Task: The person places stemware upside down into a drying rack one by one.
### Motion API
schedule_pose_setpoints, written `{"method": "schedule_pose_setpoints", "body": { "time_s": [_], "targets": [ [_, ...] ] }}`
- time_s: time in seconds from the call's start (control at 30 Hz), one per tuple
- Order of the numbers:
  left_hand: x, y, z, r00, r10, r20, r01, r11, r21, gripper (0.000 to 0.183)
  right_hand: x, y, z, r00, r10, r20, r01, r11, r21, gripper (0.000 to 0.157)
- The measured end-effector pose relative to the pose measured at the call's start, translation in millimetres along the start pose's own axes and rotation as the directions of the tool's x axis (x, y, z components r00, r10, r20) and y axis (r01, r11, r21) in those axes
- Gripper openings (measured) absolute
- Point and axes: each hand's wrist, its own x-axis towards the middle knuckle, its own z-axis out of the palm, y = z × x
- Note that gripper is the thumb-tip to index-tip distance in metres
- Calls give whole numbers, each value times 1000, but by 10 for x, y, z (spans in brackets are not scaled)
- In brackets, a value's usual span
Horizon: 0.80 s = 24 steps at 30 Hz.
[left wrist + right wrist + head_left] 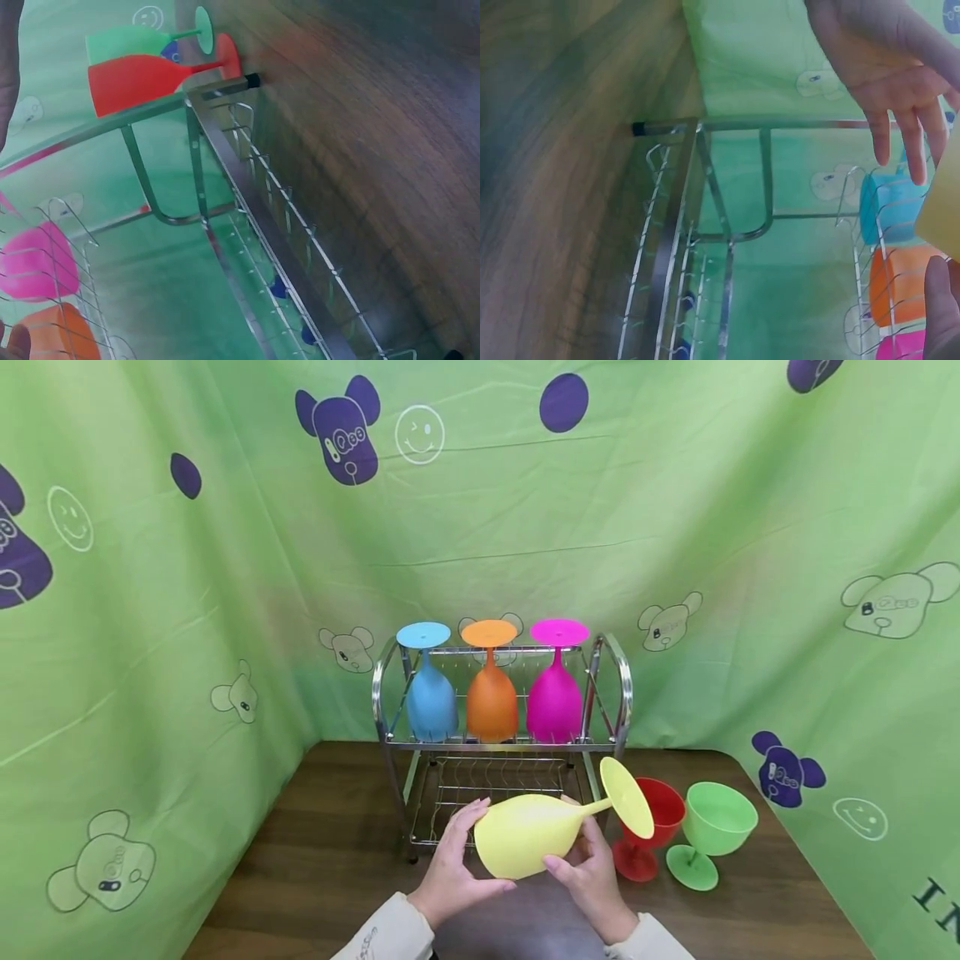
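A yellow plastic goblet lies tilted sideways between both hands in the head view, its foot up to the right. My left hand grips the bowl at the rim end, fingers above and thumb below. At the stem end of the bowl, my right hand holds it, with the thumb at the near side and the other fingers partly hidden behind. Part of the yellow bowl also shows at the right wrist view's edge, beside the left hand.
Behind the hands stands a two-tier metal rack. Its upper tier bears upside-down blue, orange and magenta goblets. Upright red and green goblets stand right of the rack on the wooden table. Green printed cloth surrounds it.
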Motion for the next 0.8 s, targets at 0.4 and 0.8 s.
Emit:
{"method": "schedule_pose_setpoints", "body": {
  "time_s": [0.4, 0.8],
  "targets": [
    [-86, -243, -161, 971, -207, -119, 200, 977, -69, 66, -13, 172, -176, 999, 12, -41, -22, 963, -268, 79],
    [-107, -435, -379, 830, -392, -397, 375, 919, -124, 41, 97, 174, -210, 993, -114, -5, 93, 840, -535, 73]
  ]
}}
